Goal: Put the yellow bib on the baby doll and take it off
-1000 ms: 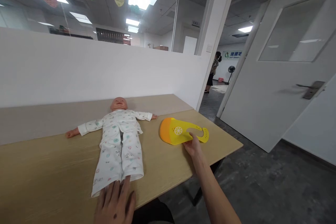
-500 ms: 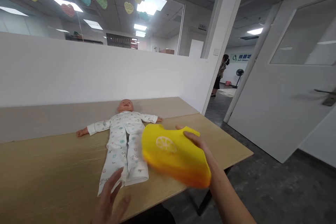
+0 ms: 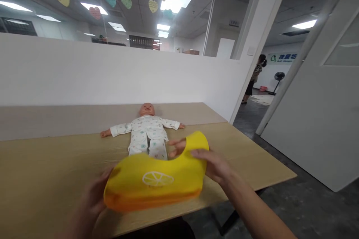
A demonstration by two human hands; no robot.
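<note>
A yellow bib with an orange lower edge and a white citrus-slice print hangs over the front of the table. My right hand grips it near the neck opening, thumb in front and some fingers showing through the opening. At the bib's other end is my left hand, blurred, closed around the edge with its fingers partly hidden behind it. Beyond the bib a baby doll lies face up with arms spread, dressed in a white printed outfit. The bib covers the doll's lower legs.
The wooden table ends at the right, with dark floor beyond. Behind it stands a low white wall topped by glass bearing heart-shaped notes. A white door stands ajar at the right; through the doorway are a person and a fan.
The bib has swung left and turned more level in my right hand. My left hand has gone from open and apart to the bib's left edge. The view has shifted left.
</note>
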